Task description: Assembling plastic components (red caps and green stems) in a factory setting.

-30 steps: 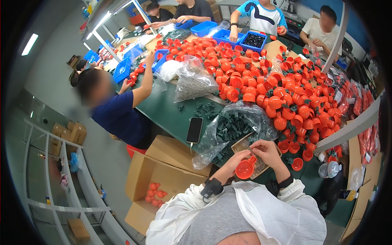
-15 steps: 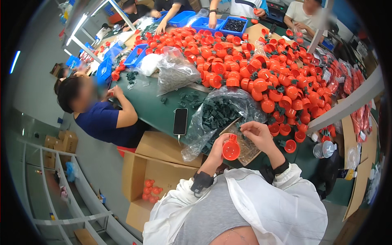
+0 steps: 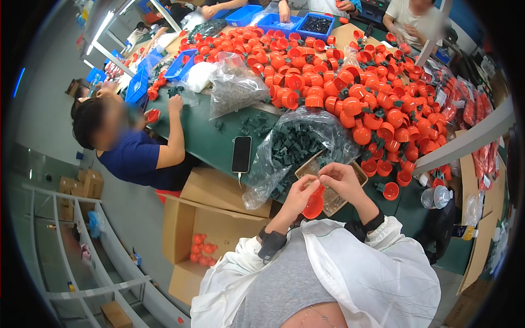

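Observation:
My left hand (image 3: 296, 198) is closed round a small orange-red plastic cup (image 3: 313, 207), its open side facing me. My right hand (image 3: 343, 181) pinches at the cup's upper end, its fingertips meeting those of my left. Whatever the right fingers hold is too small to make out. Just behind and below my hands sits a shallow tan tray (image 3: 359, 170) with small clear pieces in it. Beyond it, an open clear bag (image 3: 257, 188) spills dark green plastic clips (image 3: 295, 143) on the table.
A great heap of orange-red cups (image 3: 306, 82) covers the far table. A phone (image 3: 241, 154) on a cable lies left of the bag. Below the table edge stands an open cardboard box (image 3: 232, 226) with several red cups inside. A co-worker (image 3: 134, 147) sits at left; a grey post (image 3: 465, 136) slants at right.
My right hand has come in to the left and met my left hand at the cup, which has tipped and dropped slightly. The co-worker at left has reached an arm onto the table.

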A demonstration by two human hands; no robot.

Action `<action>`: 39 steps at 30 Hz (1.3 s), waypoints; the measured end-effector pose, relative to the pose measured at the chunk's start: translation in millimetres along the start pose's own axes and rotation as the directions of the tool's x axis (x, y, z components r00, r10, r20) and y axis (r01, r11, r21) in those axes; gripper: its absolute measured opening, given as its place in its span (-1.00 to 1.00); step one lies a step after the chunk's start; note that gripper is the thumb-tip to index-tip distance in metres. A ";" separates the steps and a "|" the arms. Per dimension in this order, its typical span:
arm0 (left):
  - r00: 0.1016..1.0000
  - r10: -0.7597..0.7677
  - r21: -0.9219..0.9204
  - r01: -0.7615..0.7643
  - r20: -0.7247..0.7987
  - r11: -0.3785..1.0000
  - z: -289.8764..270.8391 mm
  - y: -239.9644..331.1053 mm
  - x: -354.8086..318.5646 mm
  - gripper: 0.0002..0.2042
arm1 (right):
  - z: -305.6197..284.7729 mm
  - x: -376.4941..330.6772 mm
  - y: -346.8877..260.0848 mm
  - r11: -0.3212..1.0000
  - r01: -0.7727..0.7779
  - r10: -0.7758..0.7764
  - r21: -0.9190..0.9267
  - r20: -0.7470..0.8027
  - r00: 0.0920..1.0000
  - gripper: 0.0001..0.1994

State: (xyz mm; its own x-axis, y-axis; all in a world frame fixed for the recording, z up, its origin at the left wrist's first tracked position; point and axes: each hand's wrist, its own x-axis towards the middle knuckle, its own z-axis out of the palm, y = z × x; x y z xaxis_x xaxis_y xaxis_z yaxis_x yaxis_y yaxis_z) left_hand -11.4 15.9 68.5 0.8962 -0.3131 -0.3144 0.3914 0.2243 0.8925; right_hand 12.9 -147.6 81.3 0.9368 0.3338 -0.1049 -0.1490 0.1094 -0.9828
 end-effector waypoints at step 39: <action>0.997 0.025 0.195 -0.011 -0.072 0.981 2.6 -56.5 9.6 -0.82 | -17.5 -4.8 44.0 0.836 -0.178 0.226 -0.519 0.029 0.974 -0.77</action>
State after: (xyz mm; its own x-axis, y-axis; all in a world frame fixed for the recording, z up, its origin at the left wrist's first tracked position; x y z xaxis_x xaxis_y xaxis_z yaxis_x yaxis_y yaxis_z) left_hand -25.4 -2.1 15.9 0.9183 -0.2404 -0.3144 0.3339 0.0438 0.9416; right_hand 7.3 -160.7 35.9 0.8693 0.3772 -0.3195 -0.1272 -0.4539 -0.8819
